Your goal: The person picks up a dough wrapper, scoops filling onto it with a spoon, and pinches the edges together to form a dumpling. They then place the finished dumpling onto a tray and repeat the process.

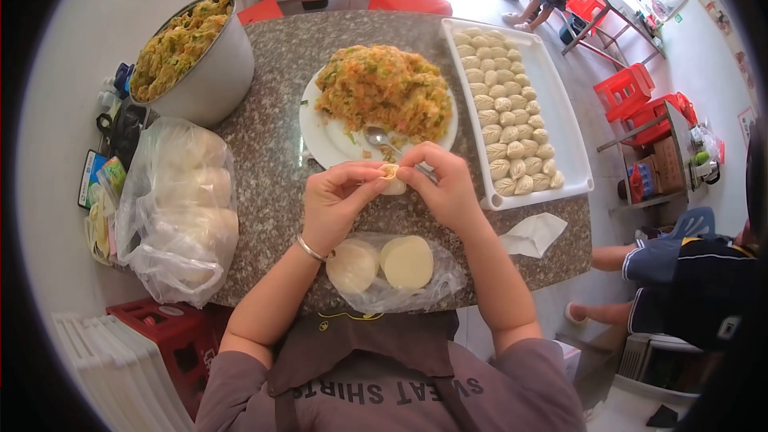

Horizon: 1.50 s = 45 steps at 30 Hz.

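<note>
Between my two hands is a dumpling, its wrapper partly folded and some filling showing at the top. My left hand, with a bracelet at the wrist, pinches one side of it. On the other side, the fingers of my right hand pinch the wrapper's edge. Just beyond lies a white plate heaped with orange and green filling, a metal spoon resting at its near side. Two stacks of round wrappers sit on a plastic bag close to my body.
At the right, a white tray holds rows of pleated dumplings. A crumpled tissue lies below it. A metal pot of filling and a bag of wrappers stand at the left. People and red stools are beyond the table.
</note>
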{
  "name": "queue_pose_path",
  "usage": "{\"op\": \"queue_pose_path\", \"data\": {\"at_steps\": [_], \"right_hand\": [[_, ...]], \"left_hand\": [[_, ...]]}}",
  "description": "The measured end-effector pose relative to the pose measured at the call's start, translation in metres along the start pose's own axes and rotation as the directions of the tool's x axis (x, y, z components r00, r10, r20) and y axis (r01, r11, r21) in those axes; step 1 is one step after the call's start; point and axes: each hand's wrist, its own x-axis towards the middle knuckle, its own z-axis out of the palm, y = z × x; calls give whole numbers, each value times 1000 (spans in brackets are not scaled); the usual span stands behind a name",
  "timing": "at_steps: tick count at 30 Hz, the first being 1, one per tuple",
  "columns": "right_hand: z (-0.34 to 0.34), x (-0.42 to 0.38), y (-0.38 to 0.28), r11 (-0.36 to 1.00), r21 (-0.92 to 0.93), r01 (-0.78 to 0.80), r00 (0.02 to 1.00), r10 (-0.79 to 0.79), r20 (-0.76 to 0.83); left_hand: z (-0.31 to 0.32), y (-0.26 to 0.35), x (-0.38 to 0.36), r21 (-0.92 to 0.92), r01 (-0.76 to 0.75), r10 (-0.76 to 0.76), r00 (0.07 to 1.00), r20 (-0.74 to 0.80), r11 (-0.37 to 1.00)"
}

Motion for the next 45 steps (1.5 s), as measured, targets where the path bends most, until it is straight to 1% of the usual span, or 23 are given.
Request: {"op": "queue_pose_path", "data": {"at_steps": [5, 7, 9, 10, 12, 16, 18, 20, 22, 24, 26, 27, 28, 29, 30, 31, 34, 35, 37, 38, 40, 43, 45], "right_hand": [[9, -2, 2, 1000, -8, 23, 999, -23, -40], [9, -2, 1, 999, -9, 38, 999, -38, -35], [9, -2, 0, 1000, 3, -4, 994, 4, -112], [6, -2, 2, 1000, 2, -5, 994, 5, -109], [-1, -1, 8, 989, 99, -109, 994, 108, 15], [1, -1, 7, 983, 142, -113, 994, 112, 11], [1, -1, 2, 1000, 7, -3, 1000, 3, -25], [6, -2, 2, 1000, -3, -3, 999, 2, -37], [8, -3, 2, 1000, -18, -1, 999, 0, -50], [9, -2, 1, 997, -34, 63, 998, -64, -28], [7, -3, 1, 998, -55, 33, 998, -37, -57], [6, -2, 2, 997, -76, 5, 996, -12, -87], [3, -2, 2, 997, -77, 3, 996, -10, -85], [0, -2, 3, 998, -38, -57, 998, 55, -34], [-1, -1, 3, 993, -1, -119, 993, 119, 18], [-1, -1, 3, 993, -1, -122, 992, 122, 19], [2, -1, 2, 997, 26, -67, 998, 67, 17], [3, -1, 1, 999, -14, -29, 1000, 29, -3], [6, -2, 1, 999, -53, 9, 1000, -10, -23], [8, -2, 2, 999, -49, 13, 999, -15, -34], [8, -3, 2, 999, -46, 17, 999, -20, -45], [8, -3, 0, 995, -73, 61, 998, -62, -7], [8, -3, -1, 997, -82, 14, 997, -20, -75]], "left_hand": [[0, 2, -1, 72, 48, -41, 995, -95, 996], [1, 5, 0, 39, 59, -55, 993, -105, 997], [1, 6, 1, 4, 52, -51, 994, -92, 999], [1, 6, 2, -31, 44, -47, 996, -80, 999], [-1, 5, 1, -17, 19, -20, 999, -46, 1000], [-1, -1, 1, -4, -52, 52, 999, 16, 999], [1, -4, -1, 19, -47, 47, 999, -20, 999], [0, -4, -2, 44, -41, 43, 998, -51, 998], [0, -1, -3, 96, 83, -73, 992, -103, 992], [0, -2, -1, 71, 61, -54, 995, -87, 996], [1, -1, 0, 46, 38, -35, 997, -71, 998], [2, 1, 1, 7, 72, -71, 995, -72, 997], [3, 3, 1, -32, 106, -108, 992, -71, 994], [2, 2, 1, -34, 108, -110, 991, -72, 994], [1, 0, 1, 2, 61, -61, 997, -39, 998], [0, -2, 1, 37, 13, -13, 1000, -4, 999], [0, -5, 0, 44, -51, 50, 998, 22, 998], [0, -5, 0, 44, -50, 49, 999, 21, 998], [2, -5, -1, 12, 29, -28, 999, -44, 1000], [2, -3, -2, 12, 30, -29, 999, -44, 999], [4, 5, -2, 60, 156, -146, 980, -135, 986], [4, 2, 0, 45, 135, -128, 983, -134, 990], [2, -2, -1, 0, 116, -115, 987, -116, 993]]}}
